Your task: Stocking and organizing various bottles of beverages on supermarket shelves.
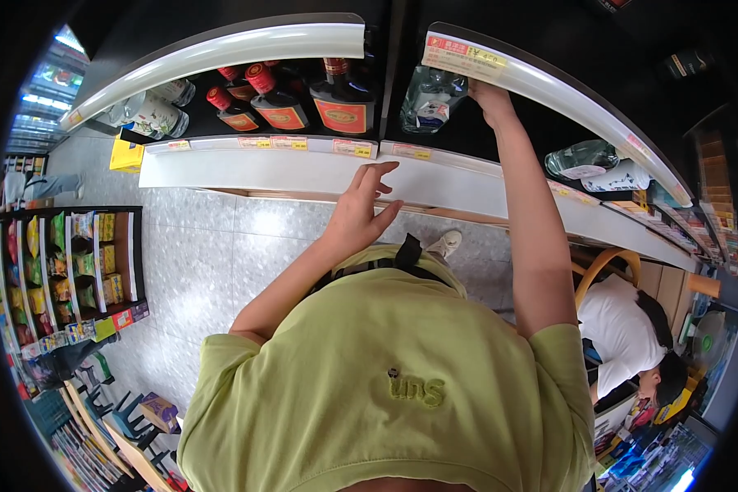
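Observation:
My right hand [489,101] reaches into a dark shelf bay, beside a clear glass bottle [429,101] with a pale label. Its fingers pass behind the upper shelf's label strip [467,56], so whether they touch anything is hidden. Spread-fingered and holding nothing, my left hand [364,206] hovers before the white shelf front [307,174]. In the bay to the left stand dark bottles [277,101] with red caps and orange-red labels. A larger dark bottle [343,104] is nearest the black divider [392,80].
Clear bottles [154,114] stand at the shelf's left end. Farther right is another glass bottle [581,161] beside a white one [618,178]. A person in a white shirt [621,332] bends close on my right. A snack rack [74,270] stands to the left across the tiled floor [190,258].

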{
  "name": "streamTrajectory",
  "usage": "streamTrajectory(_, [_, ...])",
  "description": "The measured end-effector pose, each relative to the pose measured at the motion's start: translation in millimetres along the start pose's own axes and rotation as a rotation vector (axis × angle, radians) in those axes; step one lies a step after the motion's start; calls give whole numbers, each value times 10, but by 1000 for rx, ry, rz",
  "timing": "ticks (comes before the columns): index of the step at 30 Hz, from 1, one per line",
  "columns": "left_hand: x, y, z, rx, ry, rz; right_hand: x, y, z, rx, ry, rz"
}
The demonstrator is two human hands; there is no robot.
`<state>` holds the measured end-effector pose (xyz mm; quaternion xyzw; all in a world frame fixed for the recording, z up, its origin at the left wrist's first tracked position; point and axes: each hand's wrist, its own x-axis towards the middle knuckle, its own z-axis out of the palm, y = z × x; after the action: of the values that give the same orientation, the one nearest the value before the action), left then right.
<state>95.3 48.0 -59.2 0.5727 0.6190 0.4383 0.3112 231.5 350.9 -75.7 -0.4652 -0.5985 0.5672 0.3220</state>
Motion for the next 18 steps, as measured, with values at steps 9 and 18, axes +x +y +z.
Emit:
streamTrajectory(9, [-3,-30,51,-1,-11,-35,25,319,-61,254,116,-44])
streamTrajectory(18, [49,-24,91,9,-78,-26,-1164,620,-255,275,207,40])
